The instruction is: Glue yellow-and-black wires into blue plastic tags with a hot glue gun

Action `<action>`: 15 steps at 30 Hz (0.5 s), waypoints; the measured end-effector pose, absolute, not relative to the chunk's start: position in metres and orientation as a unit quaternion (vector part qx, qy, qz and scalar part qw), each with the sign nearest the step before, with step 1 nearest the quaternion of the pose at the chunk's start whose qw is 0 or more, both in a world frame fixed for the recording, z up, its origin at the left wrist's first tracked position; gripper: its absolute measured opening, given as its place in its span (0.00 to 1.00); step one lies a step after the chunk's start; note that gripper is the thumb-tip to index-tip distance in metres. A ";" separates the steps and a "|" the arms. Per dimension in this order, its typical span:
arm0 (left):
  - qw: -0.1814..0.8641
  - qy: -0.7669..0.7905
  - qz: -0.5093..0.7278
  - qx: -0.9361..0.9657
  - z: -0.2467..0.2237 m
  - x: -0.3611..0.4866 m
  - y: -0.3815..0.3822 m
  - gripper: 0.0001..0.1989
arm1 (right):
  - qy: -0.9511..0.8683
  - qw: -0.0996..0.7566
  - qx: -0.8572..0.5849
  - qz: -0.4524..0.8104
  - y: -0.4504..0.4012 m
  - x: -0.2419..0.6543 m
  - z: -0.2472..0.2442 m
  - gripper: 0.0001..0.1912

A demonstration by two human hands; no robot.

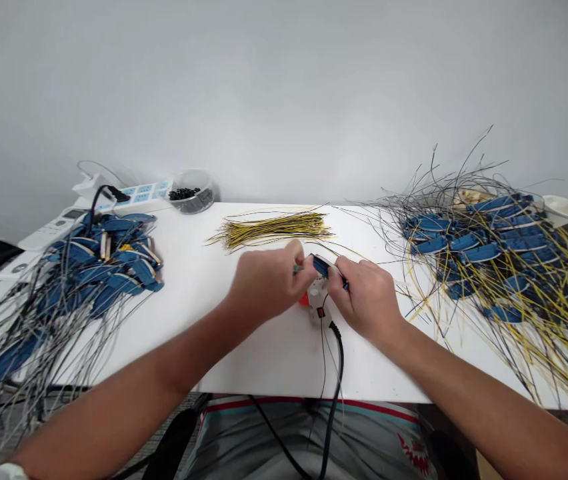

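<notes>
Between my hands is a blue curved part (320, 265) with a thin pale edge, and thin wires hang down below it. My right hand (367, 293) is closed on the right end of this part, thumb and fingers pressed together. My left hand (277, 277) is closed at its left end, with a small bit of something showing in the curled fingers; I cannot make out what it is. Just under the hands stands a small white device (316, 297) with a red switch and an orange patch, partly hidden by them. Its thick black cable (339, 360) runs over the table's front edge.
Beyond my hands lies a bundle of yellow and black wires (274, 230). Blue parts with dark wires (114, 260) are heaped at left; more with yellow and black wires (479, 250) at right. A clear round tub (191, 191) of small black pieces stands by a power strip (144, 193).
</notes>
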State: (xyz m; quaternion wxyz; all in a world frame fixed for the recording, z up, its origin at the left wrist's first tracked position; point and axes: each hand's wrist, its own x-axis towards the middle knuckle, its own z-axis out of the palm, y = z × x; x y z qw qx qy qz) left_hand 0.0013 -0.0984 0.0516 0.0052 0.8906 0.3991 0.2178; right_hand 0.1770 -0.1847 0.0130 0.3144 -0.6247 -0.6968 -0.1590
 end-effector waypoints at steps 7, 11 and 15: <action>0.027 0.340 0.235 0.910 0.058 -0.004 -0.093 0.11 | -0.701 0.325 -0.615 -0.156 -0.184 0.179 0.013 0.16; 0.017 0.327 0.192 0.925 0.047 0.003 -0.094 0.12 | -0.705 0.322 -0.612 -0.160 -0.184 0.177 0.012 0.16; 0.015 0.322 0.171 0.931 0.047 0.002 -0.093 0.13 | -0.707 0.330 -0.604 -0.163 -0.184 0.176 0.012 0.16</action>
